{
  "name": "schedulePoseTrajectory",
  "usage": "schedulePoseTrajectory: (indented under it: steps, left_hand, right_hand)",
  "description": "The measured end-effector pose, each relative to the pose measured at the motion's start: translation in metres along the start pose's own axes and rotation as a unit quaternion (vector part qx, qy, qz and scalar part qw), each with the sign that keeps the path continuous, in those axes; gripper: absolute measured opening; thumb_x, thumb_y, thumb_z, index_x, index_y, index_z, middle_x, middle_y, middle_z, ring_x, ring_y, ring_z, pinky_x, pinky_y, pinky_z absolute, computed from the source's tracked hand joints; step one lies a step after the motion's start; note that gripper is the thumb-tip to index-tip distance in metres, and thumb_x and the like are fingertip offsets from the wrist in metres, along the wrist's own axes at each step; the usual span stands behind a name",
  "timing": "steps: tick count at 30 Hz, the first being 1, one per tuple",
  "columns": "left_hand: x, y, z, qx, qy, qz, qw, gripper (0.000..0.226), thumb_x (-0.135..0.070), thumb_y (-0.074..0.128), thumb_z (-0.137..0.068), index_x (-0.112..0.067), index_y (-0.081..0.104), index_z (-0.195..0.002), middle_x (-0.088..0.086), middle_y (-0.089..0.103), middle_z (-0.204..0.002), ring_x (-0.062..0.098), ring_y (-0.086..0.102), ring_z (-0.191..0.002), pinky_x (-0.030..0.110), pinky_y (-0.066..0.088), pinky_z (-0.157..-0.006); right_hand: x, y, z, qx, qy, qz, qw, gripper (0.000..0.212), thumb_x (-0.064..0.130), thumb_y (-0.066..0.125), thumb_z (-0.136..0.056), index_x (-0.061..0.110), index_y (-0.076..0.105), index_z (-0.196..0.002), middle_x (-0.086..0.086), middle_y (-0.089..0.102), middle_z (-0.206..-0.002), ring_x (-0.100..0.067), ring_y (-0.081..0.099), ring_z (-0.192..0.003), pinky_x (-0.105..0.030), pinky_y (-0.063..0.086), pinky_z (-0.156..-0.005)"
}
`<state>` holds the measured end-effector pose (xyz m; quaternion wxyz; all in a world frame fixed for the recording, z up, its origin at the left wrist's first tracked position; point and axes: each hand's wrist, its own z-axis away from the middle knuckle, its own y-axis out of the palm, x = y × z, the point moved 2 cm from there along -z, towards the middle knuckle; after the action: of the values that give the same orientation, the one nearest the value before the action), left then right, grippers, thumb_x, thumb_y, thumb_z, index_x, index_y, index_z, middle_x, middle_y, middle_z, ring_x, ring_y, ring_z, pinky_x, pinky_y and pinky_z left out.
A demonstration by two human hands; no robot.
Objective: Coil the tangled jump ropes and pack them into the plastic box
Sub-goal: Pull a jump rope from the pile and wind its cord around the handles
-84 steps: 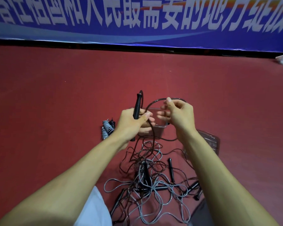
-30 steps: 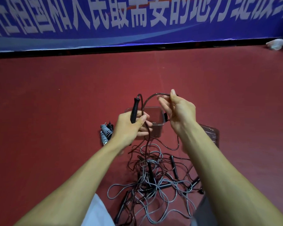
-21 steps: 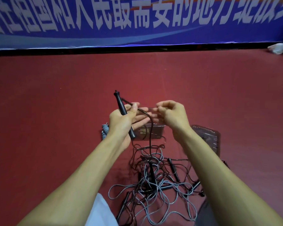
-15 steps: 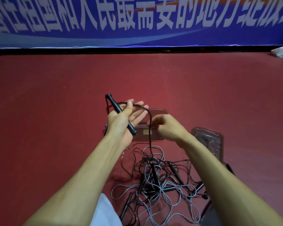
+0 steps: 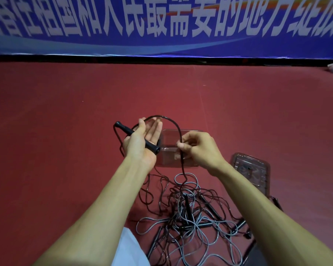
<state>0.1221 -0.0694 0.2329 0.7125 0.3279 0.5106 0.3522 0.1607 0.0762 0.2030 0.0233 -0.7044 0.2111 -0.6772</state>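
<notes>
1. Since half a second ago, the left hand (image 5: 140, 143) has gained a wider loop of black cord (image 5: 169, 121), and the right hand (image 5: 198, 150) has risen.
2. Left grip: fingers straight, thumb pinning the black handle (image 5: 135, 136). Right grip pinches the cord over the plastic box (image 5: 170, 159).
3. Risk, I judge: the tangled ropes (image 5: 190, 214) below snag the cord.
4. Red floor (image 5: 66, 131); blue banner (image 5: 161, 25) behind.

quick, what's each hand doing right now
left hand: fingers straight, thumb pinning the black handle across the palm.
right hand: pinching the black rope.
</notes>
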Motion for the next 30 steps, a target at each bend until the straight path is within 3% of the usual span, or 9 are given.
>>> schedulePoseTrajectory:
  steps: [5,8,10,16,22,24,27,28,30]
  left_hand:
    - [0.011,-0.005,-0.003,0.023,-0.010,-0.168,0.985,0.017,-0.014,0.048,-0.102,0.001,0.056,-0.098,0.017,0.069,-0.084,0.025,0.073,-0.075,0.031,0.061,-0.066]
    - [0.021,-0.008,-0.002,0.067,-0.005,-0.361,0.930,0.016,-0.009,0.047,-0.102,-0.002,0.061,-0.103,0.018,0.069,-0.096,0.025,0.071,-0.086,0.031,0.060,-0.077]
    - [0.027,-0.008,-0.003,0.099,-0.008,-0.445,0.890,0.017,-0.006,0.049,-0.100,-0.004,0.066,-0.104,0.016,0.070,-0.103,0.024,0.069,-0.093,0.030,0.057,-0.084]
    - [0.037,-0.006,0.000,0.174,-0.055,-0.508,0.842,0.027,0.007,0.052,-0.091,-0.007,0.071,-0.104,0.002,0.070,-0.086,0.013,0.063,-0.075,0.023,0.050,-0.066]
    - [0.051,-0.003,0.013,0.289,-0.103,-0.536,0.787,0.018,-0.006,0.058,-0.095,-0.011,0.070,-0.107,-0.011,0.071,-0.091,-0.001,0.065,-0.081,0.037,0.055,-0.092]
    - [0.054,-0.001,0.013,0.307,-0.050,-0.559,0.768,0.017,-0.010,0.059,-0.095,-0.018,0.071,-0.105,-0.013,0.067,-0.087,0.000,0.059,-0.079,0.032,0.053,-0.091]
    - [0.057,0.003,0.015,0.325,0.050,-0.583,0.743,0.014,-0.012,0.062,-0.093,-0.018,0.071,-0.103,-0.017,0.065,-0.078,-0.005,0.054,-0.067,0.012,0.043,-0.070]
    - [0.059,0.003,0.015,0.323,0.069,-0.584,0.741,0.012,-0.011,0.063,-0.093,-0.017,0.070,-0.100,-0.017,0.068,-0.075,-0.006,0.056,-0.066,0.010,0.043,-0.066]
    - [0.061,0.003,0.013,0.301,0.084,-0.579,0.753,0.011,-0.009,0.063,-0.093,-0.018,0.069,-0.093,-0.007,0.073,-0.076,0.006,0.064,-0.074,0.022,0.053,-0.069]
  right_hand:
    - [0.008,-0.007,0.001,-0.061,0.002,-0.100,0.993,0.015,0.003,0.066,-0.089,0.011,0.062,-0.077,-0.005,0.063,-0.070,-0.024,0.073,-0.063,-0.039,0.058,-0.057]
    - [0.017,-0.015,0.004,-0.081,-0.002,-0.210,0.974,0.011,-0.002,0.062,-0.090,0.004,0.061,-0.081,-0.009,0.063,-0.068,-0.020,0.070,-0.056,-0.029,0.055,-0.049]
    - [0.022,-0.022,0.005,-0.088,-0.008,-0.263,0.961,0.007,-0.003,0.061,-0.091,0.001,0.060,-0.085,-0.008,0.066,-0.066,-0.021,0.070,-0.058,-0.030,0.056,-0.050]
    - [0.029,-0.034,0.006,-0.079,-0.006,-0.404,0.911,0.008,-0.004,0.059,-0.090,0.002,0.060,-0.086,-0.009,0.066,-0.071,-0.024,0.071,-0.064,-0.034,0.061,-0.057]
    - [0.032,-0.046,0.002,-0.100,-0.026,-0.554,0.826,0.011,-0.001,0.055,-0.093,0.002,0.053,-0.083,-0.012,0.067,-0.074,-0.023,0.073,-0.071,-0.031,0.060,-0.061]
    - [0.030,-0.049,0.001,-0.122,-0.020,-0.589,0.799,0.007,-0.001,0.055,-0.094,0.000,0.054,-0.086,-0.015,0.066,-0.077,-0.023,0.073,-0.071,-0.030,0.059,-0.061]
    - [0.024,-0.052,0.001,-0.157,-0.006,-0.626,0.764,0.003,-0.003,0.055,-0.093,-0.002,0.055,-0.091,-0.019,0.064,-0.085,-0.022,0.073,-0.070,-0.029,0.060,-0.060]
    - [0.023,-0.052,0.000,-0.165,0.001,-0.634,0.756,0.002,-0.004,0.055,-0.093,-0.002,0.055,-0.092,-0.021,0.063,-0.089,-0.022,0.073,-0.070,-0.029,0.059,-0.060]
    - [0.019,-0.053,-0.001,-0.181,0.020,-0.637,0.749,0.005,-0.005,0.055,-0.093,-0.004,0.054,-0.098,-0.026,0.062,-0.095,-0.024,0.073,-0.070,-0.029,0.059,-0.059]
